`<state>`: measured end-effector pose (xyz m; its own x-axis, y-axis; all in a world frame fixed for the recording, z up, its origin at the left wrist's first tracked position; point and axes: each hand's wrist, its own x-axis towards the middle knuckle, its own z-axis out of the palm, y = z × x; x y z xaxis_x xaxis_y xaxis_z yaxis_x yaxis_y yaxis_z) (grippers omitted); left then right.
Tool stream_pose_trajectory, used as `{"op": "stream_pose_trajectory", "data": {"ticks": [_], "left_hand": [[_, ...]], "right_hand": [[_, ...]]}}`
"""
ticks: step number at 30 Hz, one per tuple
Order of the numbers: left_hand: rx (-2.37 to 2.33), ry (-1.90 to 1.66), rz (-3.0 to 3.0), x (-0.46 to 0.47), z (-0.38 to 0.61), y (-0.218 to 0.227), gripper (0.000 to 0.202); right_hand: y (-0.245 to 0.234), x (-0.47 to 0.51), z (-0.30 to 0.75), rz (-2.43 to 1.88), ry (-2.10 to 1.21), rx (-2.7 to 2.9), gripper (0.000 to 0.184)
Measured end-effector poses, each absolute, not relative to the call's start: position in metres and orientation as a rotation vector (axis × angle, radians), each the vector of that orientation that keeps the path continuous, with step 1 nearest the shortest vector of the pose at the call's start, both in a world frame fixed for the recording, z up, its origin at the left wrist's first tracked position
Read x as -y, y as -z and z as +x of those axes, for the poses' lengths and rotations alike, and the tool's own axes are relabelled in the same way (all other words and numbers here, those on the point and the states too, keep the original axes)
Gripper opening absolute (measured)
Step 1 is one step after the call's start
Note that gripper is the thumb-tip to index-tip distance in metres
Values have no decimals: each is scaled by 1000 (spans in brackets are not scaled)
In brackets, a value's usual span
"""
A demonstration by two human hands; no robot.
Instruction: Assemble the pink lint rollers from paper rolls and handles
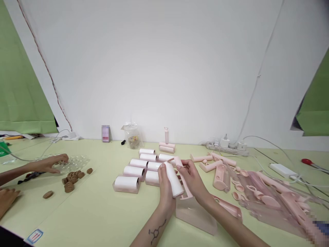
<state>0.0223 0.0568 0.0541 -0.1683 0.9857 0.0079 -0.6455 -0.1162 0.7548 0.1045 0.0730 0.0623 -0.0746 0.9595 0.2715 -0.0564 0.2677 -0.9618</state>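
Observation:
My left hand (166, 192) is wrapped round a white lint roll (174, 183), which is tilted toward me. In my right hand (192, 176) is a pink lint roller frame (185, 183), pressed close along the roll's right side; whether the two are joined I cannot tell. Below my hands a translucent pink cover (196, 214) lies on the table. To the left and beyond my left hand, several white lint rolls (125, 181) rest in pink covers in rows. Behind them is a pink lint roller (167, 146) with an upright handle.
Loose pink parts (269, 200) are heaped at the right. A power strip (226, 149) with plugs and cables lies by the wall. At the left, another person's hand (52, 163) touches clear bubbly plastic (77, 161) near brown discs (69, 185). A clear bag (133, 139) stands at the back.

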Motion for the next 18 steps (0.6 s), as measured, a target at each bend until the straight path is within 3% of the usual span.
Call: {"op": "stream_pose_trajectory", "data": {"ticks": [10, 16, 18], "left_hand": [[-736, -1513, 920, -47, 20, -64, 46], [-750, -1026, 1302, -36, -6, -82, 66], [-828, -870, 1443, -30, -11, -77, 69]], "right_hand": [[-69, -58, 111, -1075, -799, 1553, 25], [-84, -39, 151, -1208, -747, 1902, 39], [-80, -24, 163, -1233, -633, 1975, 33]]}}
